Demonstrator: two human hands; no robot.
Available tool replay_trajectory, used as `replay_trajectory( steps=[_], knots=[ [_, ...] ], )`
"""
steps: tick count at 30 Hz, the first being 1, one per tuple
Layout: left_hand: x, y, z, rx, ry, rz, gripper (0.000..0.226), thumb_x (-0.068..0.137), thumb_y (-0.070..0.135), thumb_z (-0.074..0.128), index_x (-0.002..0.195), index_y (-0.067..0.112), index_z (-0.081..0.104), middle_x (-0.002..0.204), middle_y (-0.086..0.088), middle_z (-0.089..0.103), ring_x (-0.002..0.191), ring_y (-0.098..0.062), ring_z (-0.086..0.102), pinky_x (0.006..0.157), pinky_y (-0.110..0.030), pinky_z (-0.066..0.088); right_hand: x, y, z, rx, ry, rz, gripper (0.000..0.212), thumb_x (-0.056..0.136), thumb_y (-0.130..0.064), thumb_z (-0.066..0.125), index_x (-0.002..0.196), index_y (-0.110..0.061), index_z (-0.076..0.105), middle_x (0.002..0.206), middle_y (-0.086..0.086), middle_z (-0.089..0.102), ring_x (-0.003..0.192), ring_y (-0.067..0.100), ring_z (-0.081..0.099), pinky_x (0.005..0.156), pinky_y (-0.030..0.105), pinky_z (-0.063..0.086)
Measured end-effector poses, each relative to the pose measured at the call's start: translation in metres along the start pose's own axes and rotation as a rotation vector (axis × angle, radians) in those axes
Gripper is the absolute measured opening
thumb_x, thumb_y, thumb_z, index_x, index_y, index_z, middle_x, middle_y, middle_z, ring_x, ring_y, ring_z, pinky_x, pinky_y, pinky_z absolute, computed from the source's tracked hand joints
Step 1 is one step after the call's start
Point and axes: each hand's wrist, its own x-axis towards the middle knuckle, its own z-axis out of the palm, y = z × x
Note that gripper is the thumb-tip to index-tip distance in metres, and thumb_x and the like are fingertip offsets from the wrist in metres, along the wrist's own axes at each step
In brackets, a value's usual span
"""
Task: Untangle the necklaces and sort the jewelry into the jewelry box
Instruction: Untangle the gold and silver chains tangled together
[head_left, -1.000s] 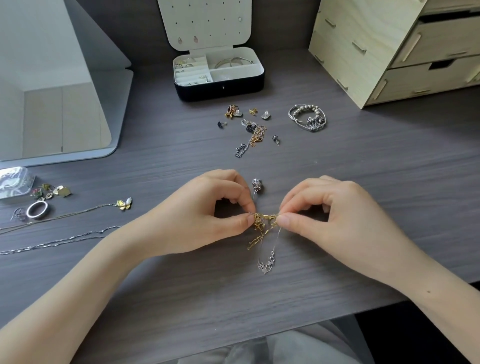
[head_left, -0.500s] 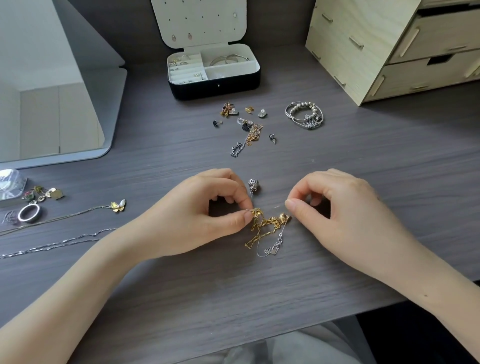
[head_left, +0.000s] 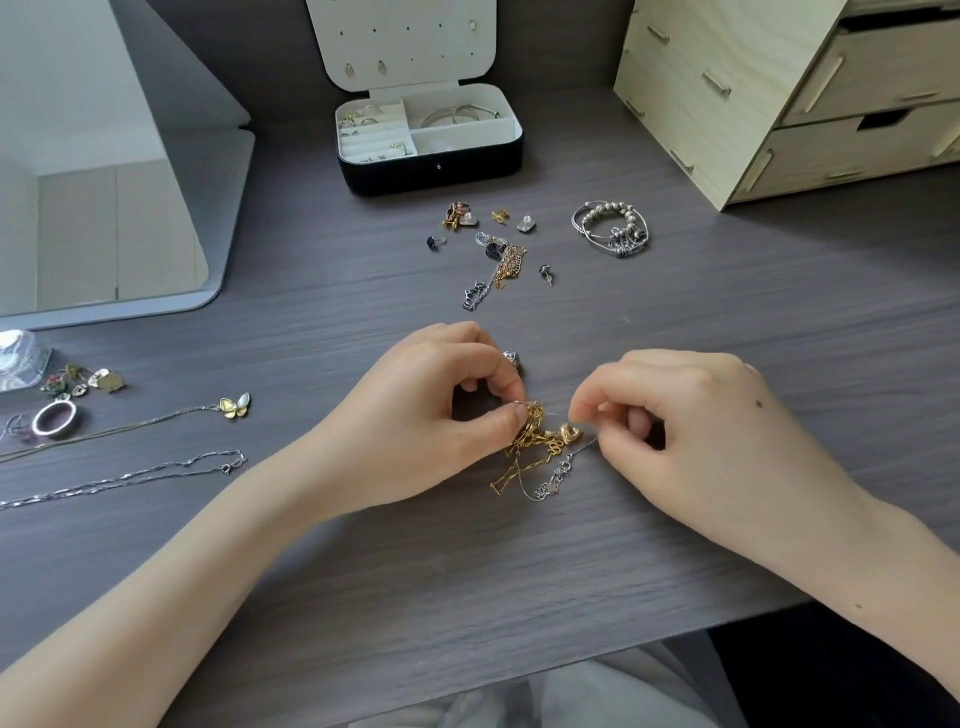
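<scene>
1. With the left hand (head_left: 431, 415), pinching the upper end of the gold-and-silver chain tangle (head_left: 535, 452) between thumb and forefinger, the other fingers curled in; same hold as a second ago.
2. With the right hand (head_left: 701, 431), nipping what looks like a thin silver strand just beside the gold heart pendant (head_left: 569, 434). Half a second ago apart from the knot and holding nothing; a second ago nearly fingertip to fingertip with the left.
3. Lying now on the grey table (head_left: 727, 312) between the two hands, no longer bunched tight at the fingertips. Spread looser, with gold links trailing toward the body and the silver chain end (head_left: 550, 486) curling beside them.
4. Judged from that: let go and re-gripped to find one strand and draw it out. Knot eased, not yet parted.
5. Well apart at the far edge, the jewelry box (head_left: 431, 176) open, with rings and bangles already in its compartments and, as far as can be seen, nothing of this tangle inside.
6. Waiting in between: a second chain tangle (head_left: 498, 265), loose earrings, the beaded bracelets (head_left: 613, 231).
7. Off to the left, laid out straight and seemingly freed: the butterfly necklace (head_left: 236, 405) and a plain silver chain (head_left: 130, 475).
</scene>
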Motion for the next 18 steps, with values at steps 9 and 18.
replay_trajectory(
  steps=[9,18],
  knots=[
    [0.001,-0.002,0.004,0.115,0.08,-0.008,0.002,0.074,0.034,0.057,0.073,0.034,0.058,0.081,0.013,0.054,0.079,0.003,0.045,0.073,-0.005,0.032,0.003,-0.006,0.003,-0.091,-0.057,-0.06,0.029,0.078,-0.041,0.046,0.068,-0.021,0.064,0.067,-0.007,0.054,0.06,0.014,0.048,0.061,0.018,0.027],
    [-0.001,-0.008,0.004,0.134,0.117,0.003,0.011,0.076,0.035,0.058,0.078,0.027,0.066,0.081,0.011,0.056,0.078,0.002,0.046,0.071,-0.006,0.032,0.009,-0.008,0.004,-0.144,-0.044,-0.104,0.025,0.08,-0.033,0.044,0.069,-0.018,0.061,0.074,-0.003,0.054,0.066,0.02,0.049,0.066,0.027,0.03]
  ],
)
